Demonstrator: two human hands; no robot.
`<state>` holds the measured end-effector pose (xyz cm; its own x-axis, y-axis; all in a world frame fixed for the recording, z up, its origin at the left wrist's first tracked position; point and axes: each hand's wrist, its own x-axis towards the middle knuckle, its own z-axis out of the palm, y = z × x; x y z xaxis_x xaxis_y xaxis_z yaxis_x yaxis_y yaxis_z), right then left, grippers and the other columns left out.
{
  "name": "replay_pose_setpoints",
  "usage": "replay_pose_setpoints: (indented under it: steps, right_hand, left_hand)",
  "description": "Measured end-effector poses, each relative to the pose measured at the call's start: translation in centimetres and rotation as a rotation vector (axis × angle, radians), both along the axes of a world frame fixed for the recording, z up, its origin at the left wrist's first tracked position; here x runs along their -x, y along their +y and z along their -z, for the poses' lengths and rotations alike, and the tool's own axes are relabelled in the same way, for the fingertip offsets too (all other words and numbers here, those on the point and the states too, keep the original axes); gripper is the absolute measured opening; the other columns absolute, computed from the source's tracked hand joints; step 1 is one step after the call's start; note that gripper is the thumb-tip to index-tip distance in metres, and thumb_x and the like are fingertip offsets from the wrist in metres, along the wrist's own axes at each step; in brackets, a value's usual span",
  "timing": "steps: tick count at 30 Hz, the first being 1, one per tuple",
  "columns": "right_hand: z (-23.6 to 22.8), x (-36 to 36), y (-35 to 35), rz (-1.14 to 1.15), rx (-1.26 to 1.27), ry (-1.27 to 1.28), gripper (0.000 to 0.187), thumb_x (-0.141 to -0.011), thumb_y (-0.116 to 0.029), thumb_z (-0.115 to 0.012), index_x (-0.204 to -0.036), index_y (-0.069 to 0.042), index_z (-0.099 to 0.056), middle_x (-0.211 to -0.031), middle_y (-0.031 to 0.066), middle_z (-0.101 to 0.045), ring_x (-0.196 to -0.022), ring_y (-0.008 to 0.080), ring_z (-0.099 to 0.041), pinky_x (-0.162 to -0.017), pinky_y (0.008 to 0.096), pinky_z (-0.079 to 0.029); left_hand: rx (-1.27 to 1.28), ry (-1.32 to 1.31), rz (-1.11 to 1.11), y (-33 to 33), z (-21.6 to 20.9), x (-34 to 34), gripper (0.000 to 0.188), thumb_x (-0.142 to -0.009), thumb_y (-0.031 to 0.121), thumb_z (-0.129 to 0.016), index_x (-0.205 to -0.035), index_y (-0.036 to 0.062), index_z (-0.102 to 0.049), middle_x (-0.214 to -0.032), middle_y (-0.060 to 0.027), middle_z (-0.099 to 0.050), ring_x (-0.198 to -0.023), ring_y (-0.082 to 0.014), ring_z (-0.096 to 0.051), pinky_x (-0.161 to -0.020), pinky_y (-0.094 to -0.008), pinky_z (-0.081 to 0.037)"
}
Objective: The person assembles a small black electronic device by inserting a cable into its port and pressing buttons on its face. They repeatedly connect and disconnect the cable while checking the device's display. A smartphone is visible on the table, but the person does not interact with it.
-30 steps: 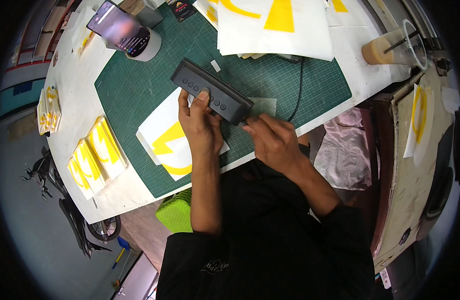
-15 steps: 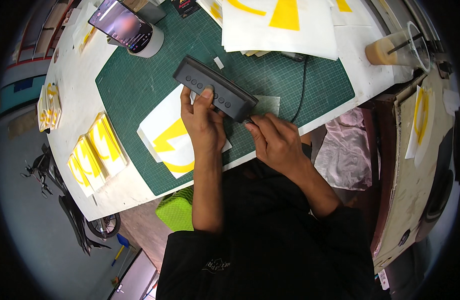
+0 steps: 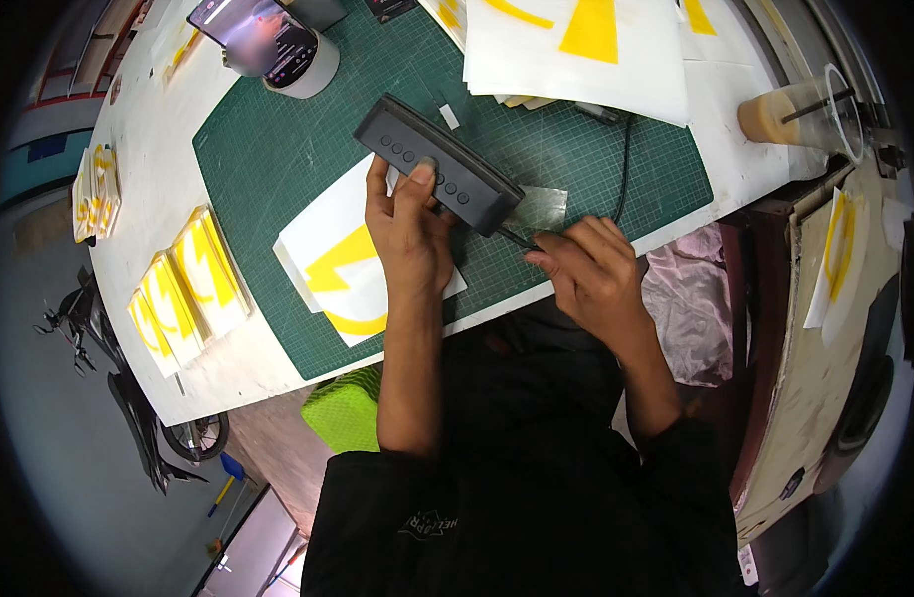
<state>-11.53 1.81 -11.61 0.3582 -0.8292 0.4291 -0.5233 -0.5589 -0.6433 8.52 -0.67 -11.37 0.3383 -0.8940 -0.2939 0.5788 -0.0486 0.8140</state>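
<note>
My left hand (image 3: 412,244) grips a black box-shaped portable speaker (image 3: 462,164) from below, its thumb lying across the row of round buttons. The speaker is held tilted above the green cutting mat (image 3: 268,159). A black cable (image 3: 518,239) comes out at the speaker's lower right end. My right hand (image 3: 596,279) pinches this cable a short way from the speaker, fingers closed on it. Whether its plug sits fully in the speaker cannot be seen. Under my left hand lies a white sheet with yellow shapes (image 3: 343,259).
A phone (image 3: 278,50) leans on a white round holder (image 3: 318,75) at the back left. Printed white sheets (image 3: 576,80) are stacked at the back. A plastic cup with a brown drink (image 3: 775,114) stands far right. Yellow-and-white packs (image 3: 208,264) lie on the left.
My right hand has drawn back to the right from the speaker's end, so a stretch of cable now shows between them. My left hand still holds the speaker.
</note>
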Motion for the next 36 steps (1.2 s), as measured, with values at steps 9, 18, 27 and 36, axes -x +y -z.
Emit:
replay_pose_setpoints:
  steps: [9,18,27,36]
  right_hand:
    - [-0.1,0.4,-0.7,-0.050,-0.025,-0.047,0.018,-0.074,-0.006,-0.083,-0.089,-0.001,-0.074,-0.072,0.0061,-0.056,-0.062,0.0216,-0.056,-0.057,0.0355,-0.043]
    - [-0.7,0.4,-1.0,-0.086,-0.040,-0.087,0.023,-0.072,-0.003,-0.084,-0.093,0.000,-0.076,-0.071,0.0069,-0.059,-0.061,0.0216,-0.059,-0.056,0.0343,-0.046]
    - [-1.4,-0.1,-0.2,-0.087,-0.105,-0.130,0.021,-0.074,-0.003,-0.084,-0.091,0.001,-0.075,-0.070,0.0077,-0.057,-0.059,0.0220,-0.060,-0.052,0.0342,-0.047]
    - [-2.1,-0.6,-0.5,-0.181,-0.165,-0.120,0.013,-0.079,-0.005,-0.081,-0.086,0.002,-0.073,-0.069,0.0084,-0.059,-0.058,0.0227,-0.062,-0.052,0.0346,-0.048]
  left_hand:
    - [0.027,0.070,0.004,0.4,-0.3,-0.2,0.069,-0.091,0.017,-0.071,-0.146,-0.0014,-0.035,-0.114,-0.0143,-0.066,-0.097,-0.0228,-0.070,-0.082,-0.0436,-0.061]
    - [0.068,0.034,0.014,0.4,-2.7,0.1,0.079,-0.089,0.016,-0.070,-0.151,-0.0050,-0.027,-0.124,-0.0192,-0.064,-0.106,-0.0248,-0.067,-0.083,-0.0452,-0.062]
    - [0.103,0.056,0.011,0.8,-2.7,0.0,0.076,-0.089,0.014,-0.070,-0.150,-0.0046,-0.028,-0.125,-0.0181,-0.063,-0.106,-0.0239,-0.067,-0.084,-0.0433,-0.061]
    - [0.137,0.052,0.023,1.0,-2.9,-0.3,0.076,-0.089,0.010,-0.070,-0.152,-0.0026,-0.029,-0.124,-0.0161,-0.063,-0.104,-0.0197,-0.067,-0.082,-0.0347,-0.060]
